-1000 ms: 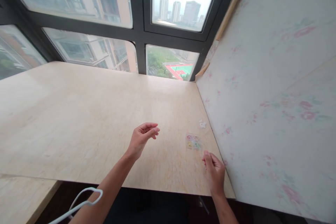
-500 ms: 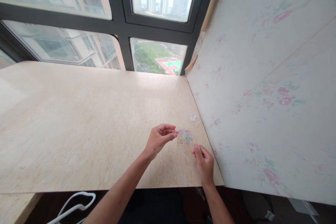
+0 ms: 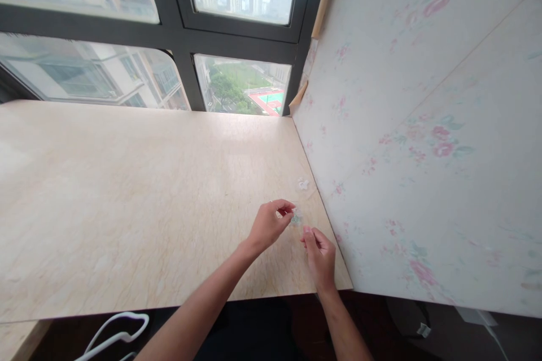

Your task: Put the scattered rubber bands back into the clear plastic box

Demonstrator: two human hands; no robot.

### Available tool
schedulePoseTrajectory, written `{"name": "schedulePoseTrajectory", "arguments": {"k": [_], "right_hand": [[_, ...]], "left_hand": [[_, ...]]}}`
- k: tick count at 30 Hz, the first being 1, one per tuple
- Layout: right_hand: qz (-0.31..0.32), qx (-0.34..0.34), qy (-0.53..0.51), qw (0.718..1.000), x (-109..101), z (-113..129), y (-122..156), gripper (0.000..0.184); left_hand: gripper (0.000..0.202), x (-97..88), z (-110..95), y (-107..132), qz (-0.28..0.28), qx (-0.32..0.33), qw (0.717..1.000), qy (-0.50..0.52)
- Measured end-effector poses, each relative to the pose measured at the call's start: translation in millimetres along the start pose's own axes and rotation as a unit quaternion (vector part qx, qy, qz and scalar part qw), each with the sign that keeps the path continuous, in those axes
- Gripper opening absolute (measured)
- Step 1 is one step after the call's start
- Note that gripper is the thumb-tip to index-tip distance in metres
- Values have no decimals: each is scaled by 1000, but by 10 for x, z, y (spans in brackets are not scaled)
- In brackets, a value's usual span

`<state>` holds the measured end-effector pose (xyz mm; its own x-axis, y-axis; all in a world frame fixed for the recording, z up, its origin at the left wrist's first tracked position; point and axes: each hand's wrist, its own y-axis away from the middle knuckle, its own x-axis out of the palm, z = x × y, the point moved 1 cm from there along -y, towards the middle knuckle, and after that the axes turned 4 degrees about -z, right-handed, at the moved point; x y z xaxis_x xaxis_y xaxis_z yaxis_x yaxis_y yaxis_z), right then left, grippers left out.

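A small clear compartment box (image 3: pixel 296 219) lies on the pale marbled ledge (image 3: pixel 169 192). Green bits show in its right part; the rest is hidden behind my left hand (image 3: pixel 271 224). That hand reaches over the box with thumb and fingertips curled close together, and anything between them is too small to make out. Just right of and nearer than the box, my right hand (image 3: pixel 320 254) is closed in a pinch, its thumb pressed on the curled index finger. What it holds, if anything, cannot be made out.
A small white flower-like piece (image 3: pixel 304 184) lies beyond the box, close to the floral-papered wall (image 3: pixel 406 152) on the right. Dark-framed windows (image 3: pixel 178 48) border the ledge's far side. Below the front edge a white curved hanger-like object (image 3: pixel 122 330) shows at left.
My left hand has moved right across the box, covering its left compartments, and its fingertips have drawn closer. My right hand stays pinched beside the box. The view has shifted slightly.
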<state>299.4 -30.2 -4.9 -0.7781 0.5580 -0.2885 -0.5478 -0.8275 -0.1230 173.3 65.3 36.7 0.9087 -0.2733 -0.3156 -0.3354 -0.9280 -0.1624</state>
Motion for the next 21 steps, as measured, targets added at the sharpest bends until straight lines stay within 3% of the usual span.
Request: {"name": "schedulePoseTrajectory", "arguments": {"k": [9, 16, 21], "right_hand": [[2, -6, -2, 1000, -2, 36, -4, 43], [1, -10, -2, 1000, -5, 34, -5, 41], [3, -10, -1, 1000, -3, 37, 1, 41]], "left_hand": [[23, 131, 64, -22, 24, 49, 988, -143], [27, 155, 91, -41, 33, 61, 986, -154], [23, 67, 103, -41, 9, 62, 990, -129]]}}
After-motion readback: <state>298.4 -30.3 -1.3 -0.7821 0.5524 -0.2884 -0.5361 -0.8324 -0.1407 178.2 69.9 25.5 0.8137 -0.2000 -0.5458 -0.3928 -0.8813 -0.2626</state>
